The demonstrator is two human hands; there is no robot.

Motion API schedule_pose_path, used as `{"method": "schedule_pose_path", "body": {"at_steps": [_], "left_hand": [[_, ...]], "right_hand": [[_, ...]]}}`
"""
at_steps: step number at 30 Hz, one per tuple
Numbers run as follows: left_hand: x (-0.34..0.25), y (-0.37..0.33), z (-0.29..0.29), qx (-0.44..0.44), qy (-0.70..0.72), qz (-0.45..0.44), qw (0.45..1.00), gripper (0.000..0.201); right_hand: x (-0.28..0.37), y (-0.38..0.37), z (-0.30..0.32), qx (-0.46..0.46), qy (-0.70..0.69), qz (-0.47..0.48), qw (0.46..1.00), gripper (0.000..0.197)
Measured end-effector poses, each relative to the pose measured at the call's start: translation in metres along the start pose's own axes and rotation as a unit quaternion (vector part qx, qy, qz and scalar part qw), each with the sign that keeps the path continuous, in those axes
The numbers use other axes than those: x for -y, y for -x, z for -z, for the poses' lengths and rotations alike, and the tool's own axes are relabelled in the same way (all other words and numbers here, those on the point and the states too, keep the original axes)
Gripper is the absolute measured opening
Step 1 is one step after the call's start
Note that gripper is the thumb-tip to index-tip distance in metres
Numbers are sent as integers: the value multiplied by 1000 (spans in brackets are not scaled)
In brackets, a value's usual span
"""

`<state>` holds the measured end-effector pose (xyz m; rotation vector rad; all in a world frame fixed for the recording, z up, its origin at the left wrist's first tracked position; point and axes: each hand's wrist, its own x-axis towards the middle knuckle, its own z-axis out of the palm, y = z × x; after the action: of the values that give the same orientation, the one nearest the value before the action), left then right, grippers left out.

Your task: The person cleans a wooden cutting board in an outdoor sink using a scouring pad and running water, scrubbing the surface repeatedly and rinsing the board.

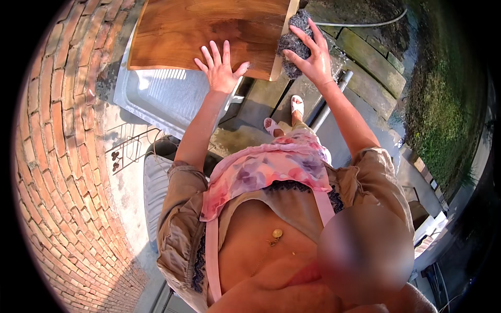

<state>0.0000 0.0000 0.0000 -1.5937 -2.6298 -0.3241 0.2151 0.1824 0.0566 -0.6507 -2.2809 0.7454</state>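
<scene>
A wide reddish-brown wooden board (193,31) with a glossy surface and a pale right-hand edge lies across a white washing sink (125,99). My left hand (222,75) is open, its fingers spread over the board's near edge and holding nothing. My right hand (316,62) is closed round a dark grey, fuzzy scouring pad (296,39). The pad presses against the board's right edge. My palm hides part of the pad's right side. The ribbed washboard (162,86) of the sink shows below the board.
A brick wall (57,115) rises at the left. A thin hose (365,24) runs behind the pad. Stone slabs (365,68) and a grassy strip (438,115) lie to the right. Below the sink stands a metal wire rack (130,146). A grey pipe (331,101) slants beside my feet.
</scene>
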Motion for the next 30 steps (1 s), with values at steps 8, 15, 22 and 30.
{"method": "schedule_pose_path", "body": {"at_steps": [8,15,22,30], "left_hand": [[55,-15,38,38,79,-34,996,140],[77,-40,51,81,-4,36,996,144],[79,-45,40,17,21,21,999,116],[63,-83,9,-88,76,224,968,63]], "right_hand": [[43,-35,-112,206,199,79,955,60],[-72,-90,-43,138,242,106,955,54],[-12,-209,-154,109,334,50,935,64],[-70,-112,-50,172,192,209,943,51]]}}
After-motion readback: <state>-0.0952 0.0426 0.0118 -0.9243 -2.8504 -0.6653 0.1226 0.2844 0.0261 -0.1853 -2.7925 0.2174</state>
